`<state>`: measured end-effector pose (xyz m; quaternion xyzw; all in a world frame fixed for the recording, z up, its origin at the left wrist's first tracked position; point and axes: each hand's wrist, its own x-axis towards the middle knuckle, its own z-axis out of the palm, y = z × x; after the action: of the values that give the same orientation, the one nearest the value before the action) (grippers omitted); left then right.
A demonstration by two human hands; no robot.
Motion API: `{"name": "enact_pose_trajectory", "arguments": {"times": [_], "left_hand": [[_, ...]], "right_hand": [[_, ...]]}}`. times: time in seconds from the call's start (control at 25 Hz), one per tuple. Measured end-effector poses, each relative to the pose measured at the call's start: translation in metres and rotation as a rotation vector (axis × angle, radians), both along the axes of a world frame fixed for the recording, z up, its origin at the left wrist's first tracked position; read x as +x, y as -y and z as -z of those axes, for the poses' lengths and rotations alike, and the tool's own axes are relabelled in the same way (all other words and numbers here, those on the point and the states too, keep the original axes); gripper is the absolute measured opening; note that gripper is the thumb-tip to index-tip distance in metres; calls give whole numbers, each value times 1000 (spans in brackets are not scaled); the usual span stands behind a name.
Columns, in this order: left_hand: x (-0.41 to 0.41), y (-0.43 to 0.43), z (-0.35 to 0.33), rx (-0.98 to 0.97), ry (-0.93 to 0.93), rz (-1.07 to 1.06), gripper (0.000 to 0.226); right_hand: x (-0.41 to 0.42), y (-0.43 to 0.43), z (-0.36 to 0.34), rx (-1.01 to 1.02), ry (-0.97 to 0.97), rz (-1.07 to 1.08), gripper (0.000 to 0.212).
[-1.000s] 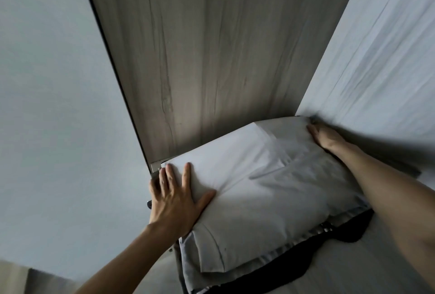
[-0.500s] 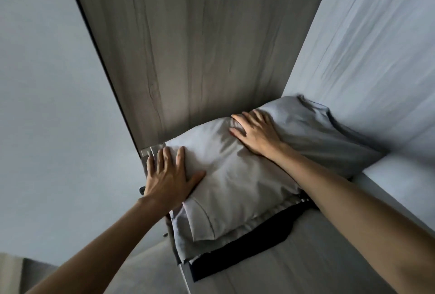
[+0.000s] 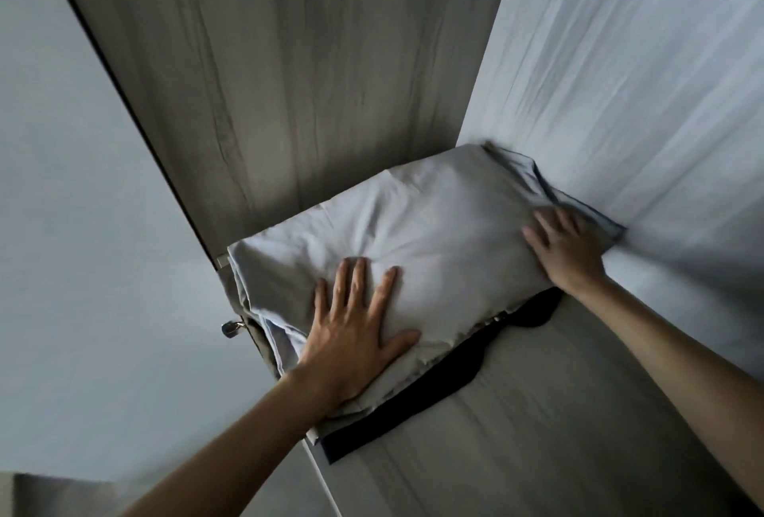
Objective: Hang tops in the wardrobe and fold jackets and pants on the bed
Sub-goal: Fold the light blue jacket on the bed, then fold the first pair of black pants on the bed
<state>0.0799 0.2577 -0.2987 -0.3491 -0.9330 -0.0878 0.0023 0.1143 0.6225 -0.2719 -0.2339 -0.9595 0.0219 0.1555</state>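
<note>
**Settling the folded stack on the shelf**

Both my hands lie open and hold nothing. My left hand (image 3: 355,334) presses flat, fingers spread, on the near left of the grey fold (image 3: 434,227). My right hand (image 3: 566,252), a little blurred, lies flat on its right end. The grey fold sits on a black garment (image 3: 446,376) that pokes out at the near edge, and both rest on the shelf (image 3: 537,434).

I judge the stack is placed and only needs squaring. Next calls for a light push inward, since the left corner seems to overhang by the metal catch (image 3: 229,328). The back panel (image 3: 310,82) and side wall (image 3: 641,82) close in the far corner, so open room lies only toward me.
</note>
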Motion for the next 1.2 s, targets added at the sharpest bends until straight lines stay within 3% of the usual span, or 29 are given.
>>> {"name": "enact_pose_trajectory", "arguments": {"times": [0.08, 0.24, 0.32, 0.44, 0.64, 0.72, 0.84, 0.92, 1.04, 1.2], "left_hand": [[1, 5, -4, -15, 12, 19, 87], [-14, 25, -40, -22, 56, 79, 74], [-40, 17, -68, 91, 53, 37, 60], [-95, -20, -93, 293, 121, 78, 60], [-162, -89, -55, -52, 193, 265, 77], [-166, -91, -40, -136, 179, 266, 79], [-164, -98, -65, -179, 147, 325, 75], [-140, -107, -95, -85, 144, 527, 65], [-66, -104, -129, 29, 357, 935, 52], [45, -78, -147, -210, 439, 1357, 50]], "right_hand": [[12, -27, 18, -24, 46, 25, 82], [5, 27, -18, -81, -72, 194, 58], [5, 80, -31, -135, -131, 2, 60], [16, 158, -15, -137, 26, -237, 67], [28, 183, -1, -140, 75, -166, 55], [40, 183, -11, -240, 89, -136, 49], [64, 202, -29, -476, 19, 90, 42], [88, 224, -46, -599, -88, 233, 30], [138, 268, -69, -709, -149, 399, 20], [224, 343, -78, -707, -130, 629, 19]]}}
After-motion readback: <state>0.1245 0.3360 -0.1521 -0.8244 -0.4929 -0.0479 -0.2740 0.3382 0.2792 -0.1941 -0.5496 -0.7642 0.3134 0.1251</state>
